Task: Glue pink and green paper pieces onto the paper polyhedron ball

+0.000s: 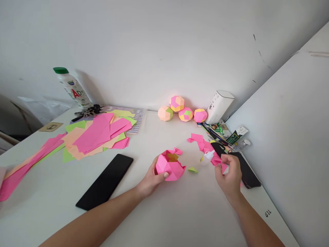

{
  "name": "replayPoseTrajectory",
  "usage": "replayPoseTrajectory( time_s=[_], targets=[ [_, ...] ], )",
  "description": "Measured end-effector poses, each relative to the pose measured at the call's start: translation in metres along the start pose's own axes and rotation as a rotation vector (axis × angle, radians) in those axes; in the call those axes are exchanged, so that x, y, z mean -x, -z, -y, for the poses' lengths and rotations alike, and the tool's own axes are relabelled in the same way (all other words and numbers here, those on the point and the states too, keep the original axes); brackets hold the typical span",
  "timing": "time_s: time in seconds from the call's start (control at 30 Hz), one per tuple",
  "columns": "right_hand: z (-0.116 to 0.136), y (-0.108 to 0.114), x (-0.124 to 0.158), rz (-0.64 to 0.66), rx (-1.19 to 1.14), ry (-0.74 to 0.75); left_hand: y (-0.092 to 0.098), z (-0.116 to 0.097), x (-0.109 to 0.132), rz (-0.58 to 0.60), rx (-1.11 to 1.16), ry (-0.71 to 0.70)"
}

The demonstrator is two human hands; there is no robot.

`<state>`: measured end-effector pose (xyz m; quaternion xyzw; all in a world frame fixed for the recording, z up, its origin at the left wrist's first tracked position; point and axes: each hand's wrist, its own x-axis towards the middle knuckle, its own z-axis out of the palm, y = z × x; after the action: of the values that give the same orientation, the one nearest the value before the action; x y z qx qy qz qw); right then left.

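My left hand (pixel 151 178) is wrapped round a pink folded-paper ball (pixel 169 168). The ball has an opening at its top with jagged edges, and yellow paper shows inside. To the right, my right hand (pixel 230 176) has its fingers curled in a pinch over a strip of loose pink paper pieces (pixel 204 145); whether a piece is between the fingertips I cannot make out. Left of that hand lies a small clear bottle with a white cap (pixel 209 155). A green paper piece (pixel 192 169) rests on the table beside the ball.
Several finished paper balls (pixel 177 103) sit against the wall. Paper sheets (pixel 95 133) are heaped at left near a black phone-like slab (pixel 105 181) and a green-capped bottle (pixel 74 89). A white box (pixel 219 106), pens, scissors (pixel 221 146) and a black case (pixel 248 171) line the right side.
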<state>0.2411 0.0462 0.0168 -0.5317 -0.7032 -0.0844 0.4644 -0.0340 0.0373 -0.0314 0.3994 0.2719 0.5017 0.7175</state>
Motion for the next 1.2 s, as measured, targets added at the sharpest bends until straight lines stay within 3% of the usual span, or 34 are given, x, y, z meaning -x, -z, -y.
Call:
replayPoseTrajectory(
  time_s=[0.07,0.13,0.2,0.27,0.53,0.73,0.93,1.2],
  targets=[
    [0.009,-0.003,0.006,0.024,-0.021,0.19,0.0,-0.004,-0.001,0.145,0.11,0.094],
    [0.017,-0.01,0.013,0.19,-0.048,0.296,-0.001,-0.007,0.0,0.285,0.186,0.158],
    [0.022,-0.018,0.02,0.368,-0.013,0.306,-0.002,-0.01,0.001,0.374,0.23,0.201],
    [0.024,-0.026,0.024,0.451,0.023,0.291,-0.001,-0.011,0.002,0.437,0.253,0.256],
    [0.025,-0.033,0.031,0.384,-0.153,0.254,0.0,-0.012,0.004,0.616,0.211,0.447],
    [0.043,-0.034,0.033,0.412,-0.37,0.236,-0.003,-0.018,0.004,0.631,0.152,0.43],
    [0.045,-0.034,0.032,0.39,-0.374,0.218,0.001,-0.011,0.003,0.591,0.198,0.403],
    [0.05,-0.032,0.031,0.469,-0.494,0.215,0.001,-0.01,0.003,0.603,0.229,0.365]
  ],
)
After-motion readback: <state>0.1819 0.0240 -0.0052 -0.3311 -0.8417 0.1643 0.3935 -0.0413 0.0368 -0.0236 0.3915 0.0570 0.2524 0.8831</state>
